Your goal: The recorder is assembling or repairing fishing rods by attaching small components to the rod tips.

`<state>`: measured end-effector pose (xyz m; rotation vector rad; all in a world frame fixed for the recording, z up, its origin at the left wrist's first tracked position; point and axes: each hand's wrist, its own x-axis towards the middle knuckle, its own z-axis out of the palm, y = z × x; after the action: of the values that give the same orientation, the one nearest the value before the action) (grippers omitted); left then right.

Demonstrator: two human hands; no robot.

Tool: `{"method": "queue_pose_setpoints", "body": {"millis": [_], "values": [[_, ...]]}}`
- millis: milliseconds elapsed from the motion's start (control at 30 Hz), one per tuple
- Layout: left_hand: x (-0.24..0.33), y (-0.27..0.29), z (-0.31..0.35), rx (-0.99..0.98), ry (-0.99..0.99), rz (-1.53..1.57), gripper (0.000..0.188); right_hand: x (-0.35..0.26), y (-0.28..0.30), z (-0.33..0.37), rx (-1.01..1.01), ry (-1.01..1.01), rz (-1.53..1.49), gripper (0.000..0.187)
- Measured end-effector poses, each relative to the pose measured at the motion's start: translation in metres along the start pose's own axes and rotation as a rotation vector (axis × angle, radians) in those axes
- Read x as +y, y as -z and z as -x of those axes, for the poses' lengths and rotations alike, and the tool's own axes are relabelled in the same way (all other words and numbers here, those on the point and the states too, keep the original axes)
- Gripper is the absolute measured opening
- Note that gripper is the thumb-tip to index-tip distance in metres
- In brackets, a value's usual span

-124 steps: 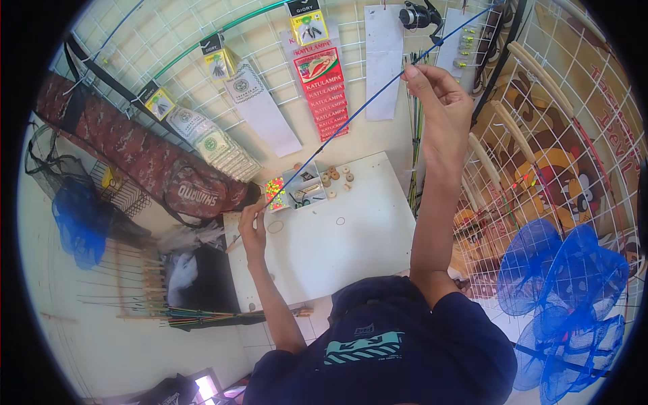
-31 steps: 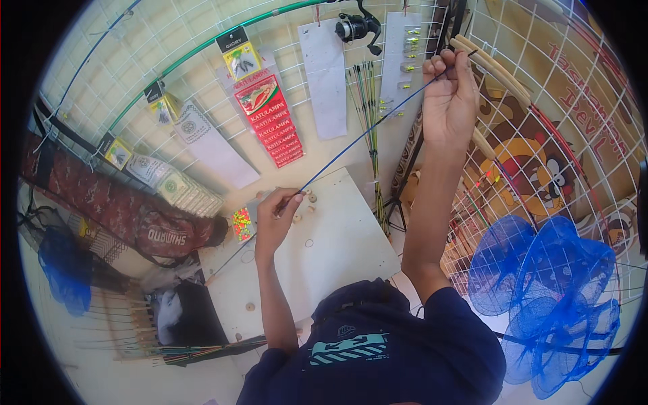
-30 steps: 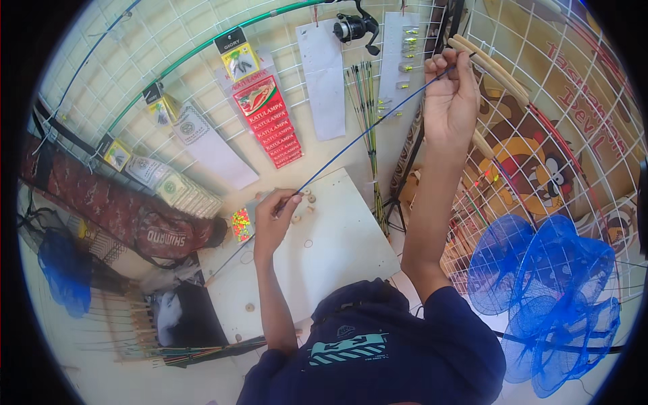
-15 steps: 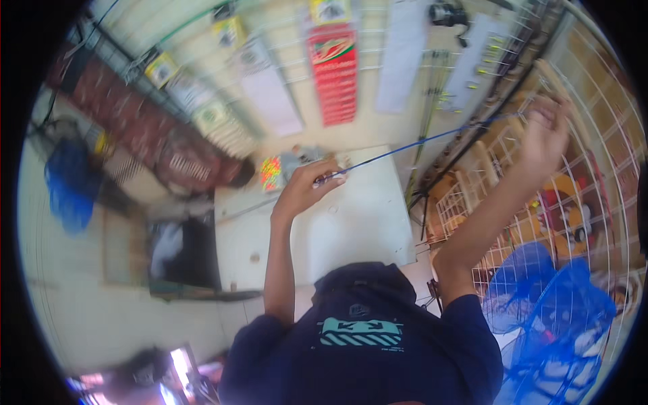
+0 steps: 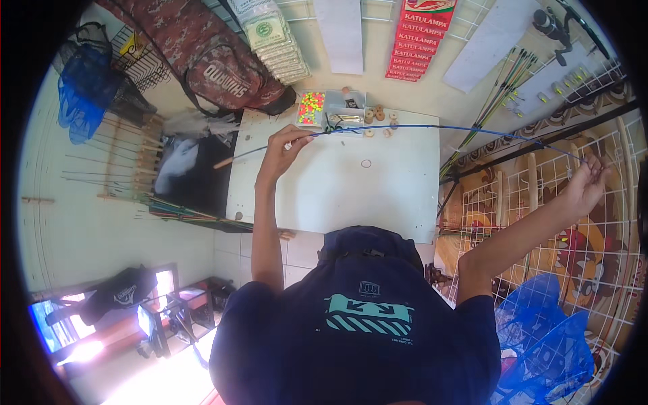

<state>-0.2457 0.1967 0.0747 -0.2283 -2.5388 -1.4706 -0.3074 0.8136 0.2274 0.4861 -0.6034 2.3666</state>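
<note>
A thin blue fishing rod (image 5: 412, 126) stretches across above the white table (image 5: 324, 196), bowed slightly upward. My left hand (image 5: 282, 150) is closed round it left of the middle, fingers pinched together. The rod's wooden handle end (image 5: 221, 163) sticks out to the left past that hand. Far to the right, my right hand (image 5: 586, 183) pinches the rod's thin tip end, beside the white wire grid. Behind the rod, at the table's back edge, are a box of bright coloured beads or floats (image 5: 311, 108), a grey tray (image 5: 335, 101) with small items and several wooden spools (image 5: 379, 115).
A camouflage rod bag (image 5: 223, 81) leans at the back left. Red packets (image 5: 413, 44) hang on the back wall. Upright rods (image 5: 496, 91) stand by the right corner. The wire grid (image 5: 526, 202) runs along the right, with blue netting (image 5: 547, 337) below. Rods (image 5: 189, 210) lie left.
My right hand has moved outward and lower, and my left hand has shifted a little left and up. The rod went from nearly straight and slanted to a bowed, flatter line. The view has shifted too.
</note>
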Motion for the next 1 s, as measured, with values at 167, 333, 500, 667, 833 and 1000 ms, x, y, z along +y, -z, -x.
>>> {"method": "queue_pose_setpoints", "body": {"millis": [167, 333, 500, 667, 833, 1000], "values": [[-0.010, 0.024, 0.013, -0.008, 0.012, -0.141, 0.017, 0.030, 0.007, 0.023, 0.071, 0.019, 0.132, 0.014], [-0.054, 0.060, 0.031, -0.015, 0.086, -0.249, 0.017, 0.090, 0.014, 0.080, 0.231, -0.203, -0.054, 0.013], [-0.095, 0.079, 0.054, -0.084, 0.184, -0.447, 0.027, 0.150, 0.009, 0.127, 0.224, -0.141, -0.021, 0.012], [-0.112, 0.087, 0.065, -0.084, 0.209, -0.564, 0.032, 0.170, -0.025, 0.145, 0.251, -0.120, -0.011, 0.011], [-0.102, 0.081, 0.059, -0.314, 0.400, -0.629, 0.076, 0.178, -0.065, 0.161, 0.192, -0.110, 0.037, 0.012], [0.084, 0.011, -0.016, 0.011, -0.086, -0.218, 0.053, 0.177, -0.104, 0.175, 0.119, -0.143, 0.001, 0.012]]}}
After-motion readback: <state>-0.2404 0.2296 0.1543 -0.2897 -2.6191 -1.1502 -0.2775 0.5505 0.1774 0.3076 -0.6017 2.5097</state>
